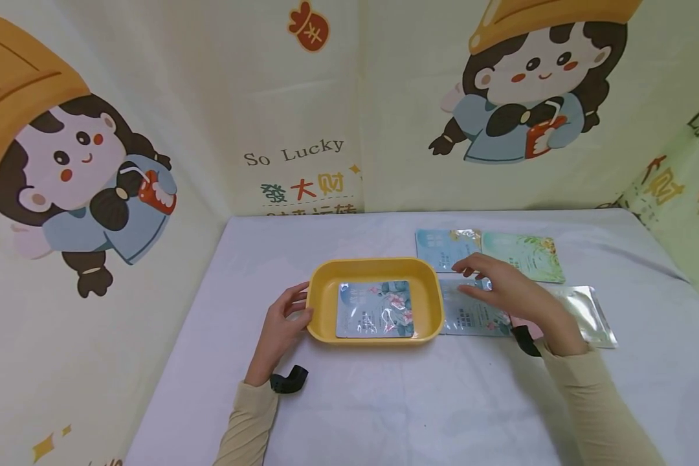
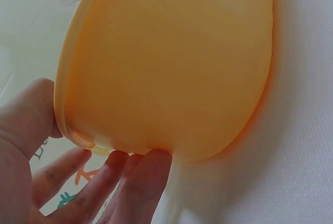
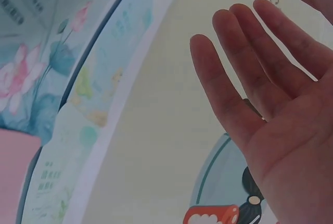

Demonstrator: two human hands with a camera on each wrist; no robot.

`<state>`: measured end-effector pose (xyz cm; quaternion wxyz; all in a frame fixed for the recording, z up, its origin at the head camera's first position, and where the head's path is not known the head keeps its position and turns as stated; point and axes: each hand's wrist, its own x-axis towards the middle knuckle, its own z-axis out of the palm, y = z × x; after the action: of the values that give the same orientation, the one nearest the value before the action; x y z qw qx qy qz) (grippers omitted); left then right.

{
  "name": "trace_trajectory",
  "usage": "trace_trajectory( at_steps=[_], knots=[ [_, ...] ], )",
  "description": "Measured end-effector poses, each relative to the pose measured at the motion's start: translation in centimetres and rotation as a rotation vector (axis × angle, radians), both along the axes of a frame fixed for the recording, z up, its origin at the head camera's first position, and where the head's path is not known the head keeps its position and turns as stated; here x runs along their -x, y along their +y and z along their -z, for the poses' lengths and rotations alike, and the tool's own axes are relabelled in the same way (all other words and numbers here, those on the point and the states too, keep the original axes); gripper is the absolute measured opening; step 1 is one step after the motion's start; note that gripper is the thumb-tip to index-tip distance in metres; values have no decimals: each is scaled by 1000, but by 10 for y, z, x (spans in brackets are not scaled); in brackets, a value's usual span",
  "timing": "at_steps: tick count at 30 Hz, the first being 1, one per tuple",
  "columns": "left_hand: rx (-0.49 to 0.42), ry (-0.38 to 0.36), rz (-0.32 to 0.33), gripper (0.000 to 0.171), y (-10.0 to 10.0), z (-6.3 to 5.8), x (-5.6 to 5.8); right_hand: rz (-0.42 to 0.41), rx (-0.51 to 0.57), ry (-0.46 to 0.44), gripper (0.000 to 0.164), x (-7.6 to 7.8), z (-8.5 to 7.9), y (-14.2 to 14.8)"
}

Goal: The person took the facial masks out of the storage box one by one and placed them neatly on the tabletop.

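Observation:
A yellow plastic tray [image 1: 428, 304] stands on the table, and a flat blue-grey foil sachet with pink lotus flowers [image 1: 373, 310] lies inside it. My left hand [image 1: 276, 327] holds the tray's left end; the left wrist view shows thumb and fingertips against its outer wall [image 2: 171, 67]. With fingers spread and nothing held, my right hand [image 1: 503, 288] hovers over the sachets right of the tray. Below it is a second lotus sachet [image 1: 466, 317]. Behind lie a light blue sachet [image 1: 437, 249] and a green one [image 1: 536, 255]. A pink sachet [image 1: 524, 325] is partly hidden by the right wrist.
A silver foil sachet [image 1: 591, 310] lies at the right end of the group. White cloth [image 1: 419, 401] covers the table. Behind it hangs a cream curtain [image 1: 396, 162] printed with cartoon figures and lettering. Each wrist wears a black camera mount [image 1: 291, 380].

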<state>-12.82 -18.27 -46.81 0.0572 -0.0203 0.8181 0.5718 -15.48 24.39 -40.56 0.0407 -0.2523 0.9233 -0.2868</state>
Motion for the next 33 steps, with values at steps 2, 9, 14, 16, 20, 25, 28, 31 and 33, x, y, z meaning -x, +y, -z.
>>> trace_trajectory(
  at_steps=[2, 9, 14, 16, 20, 25, 28, 31, 33],
  knots=[
    [1, 3, -4, 51, 1, 0, 0, -9, 2, -1, 36, 2, -1, -4],
    [16, -1, -9, 52, 1, -3, -2, -24, 23, -54, 38, 4, -5, -24],
    [10, 2, -9, 51, 0, -3, -3, -52, 15, -43, 38, 4, -5, -40],
    [-4, 5, -3, 51, 0, -3, -3, -74, 1, -22, 37, 4, -5, -46],
    [-17, 0, 8, 51, 0, -3, -3, -105, -23, -4, 36, 6, 0, -58],
    [-4, -30, 2, 52, 4, -16, -7, -114, -42, -17, 39, 11, 7, -73],
    [2, -43, 1, 51, 8, -29, -11, -110, -52, -49, 44, 13, 8, -81],
    [6, -22, 15, 51, 11, -36, -15, -110, -74, -62, 47, 14, 11, -87],
    [6, -10, 20, 51, 12, -37, -16, -111, -89, -62, 49, 15, 12, -90]
  ],
)
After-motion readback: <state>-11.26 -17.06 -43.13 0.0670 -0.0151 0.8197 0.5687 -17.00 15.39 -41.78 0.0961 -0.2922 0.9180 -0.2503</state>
